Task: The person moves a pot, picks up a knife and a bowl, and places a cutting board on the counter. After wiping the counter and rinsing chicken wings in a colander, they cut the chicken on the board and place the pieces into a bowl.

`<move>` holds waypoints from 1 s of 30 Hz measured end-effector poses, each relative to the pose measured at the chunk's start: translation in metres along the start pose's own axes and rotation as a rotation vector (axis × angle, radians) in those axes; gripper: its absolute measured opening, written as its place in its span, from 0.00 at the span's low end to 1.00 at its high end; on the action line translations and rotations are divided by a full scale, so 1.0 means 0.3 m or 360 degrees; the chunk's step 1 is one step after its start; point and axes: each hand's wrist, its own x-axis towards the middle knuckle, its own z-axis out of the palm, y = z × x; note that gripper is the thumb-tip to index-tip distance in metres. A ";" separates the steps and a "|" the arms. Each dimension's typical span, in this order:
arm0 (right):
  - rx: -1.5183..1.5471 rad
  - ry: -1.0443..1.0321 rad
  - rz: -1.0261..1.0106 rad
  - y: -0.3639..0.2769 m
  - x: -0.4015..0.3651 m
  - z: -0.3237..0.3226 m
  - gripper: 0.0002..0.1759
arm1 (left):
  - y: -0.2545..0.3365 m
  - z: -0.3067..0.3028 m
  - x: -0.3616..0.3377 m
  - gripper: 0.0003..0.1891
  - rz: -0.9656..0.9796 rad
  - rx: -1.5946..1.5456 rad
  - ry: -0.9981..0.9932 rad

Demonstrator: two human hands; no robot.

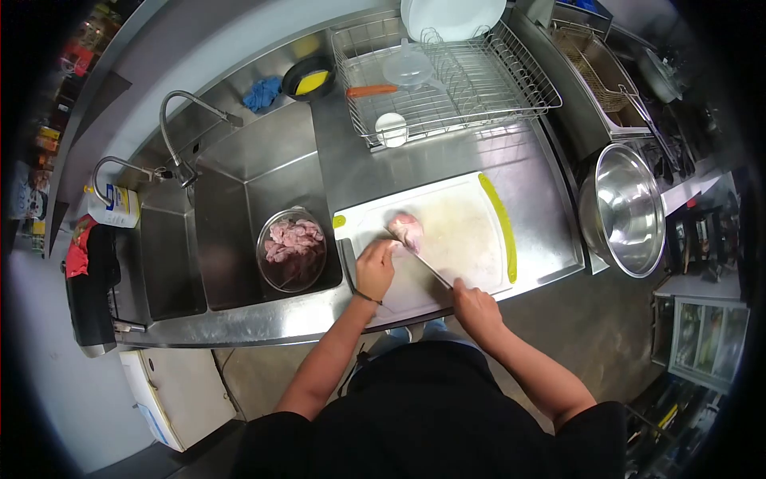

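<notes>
Presently, through the head view, I locate the piece of raw meat (405, 230) on the left half of the white cutting board (475, 231), beyond the fingertips of the left hand (375, 270). The right hand (476, 310) is wrapped around the handle of the knife (431, 270); the handle is mostly concealed by the fingers. The left fingertips are gathered narrowly at the near edge of the meat; I cannot tell whether they pinch it or only rest against it.

Handling: I judge the meat light, soft and slippery—it should deform under pressure and slide on the smooth board. Hold should be taken broadly on the thicker far portion, with fingertips curled clear of the edge. The knife should be rigid and fairly light; it is properly held by the handle alone, never along the blade.

Orientation: the knife's long axis runs diagonally across the board—handle toward the near right, tip toward the far left, ending at the near side of the meat. The meat is only slightly elongated; its longer axis appears to slant likewise, from far left to near right, though the fingers partly obscure its near end.
</notes>
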 end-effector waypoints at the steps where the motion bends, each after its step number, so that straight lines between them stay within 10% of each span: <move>1: 0.0025 -0.0031 0.0031 0.007 -0.022 -0.017 0.07 | 0.001 -0.009 0.003 0.04 -0.0180 -0.0044 0.0093; 6: 0.0040 -0.0091 0.0052 0.045 -0.051 -0.069 0.12 | 0.002 -0.106 0.023 0.12 -0.0795 -0.0113 0.0035; 13: 0.0096 0.0050 0.0099 0.091 -0.069 -0.161 0.12 | 0.116 -0.218 0.143 0.15 -0.1525 -0.1923 -0.0014; 18: 0.0179 0.0786 0.0001 0.160 0.035 -0.141 0.10 | 0.110 -0.107 0.113 0.15 -0.1411 -0.1904 0.0110; 24: 0.0002 0.0844 -0.0119 0.187 0.155 -0.081 0.16 | 0.151 -0.066 0.067 0.18 -0.1899 -0.1736 0.0105; 30: -0.0082 0.0930 -0.0037 0.102 0.128 -0.124 0.19 | 0.203 -0.046 0.042 0.13 -0.1749 -0.1751 0.0042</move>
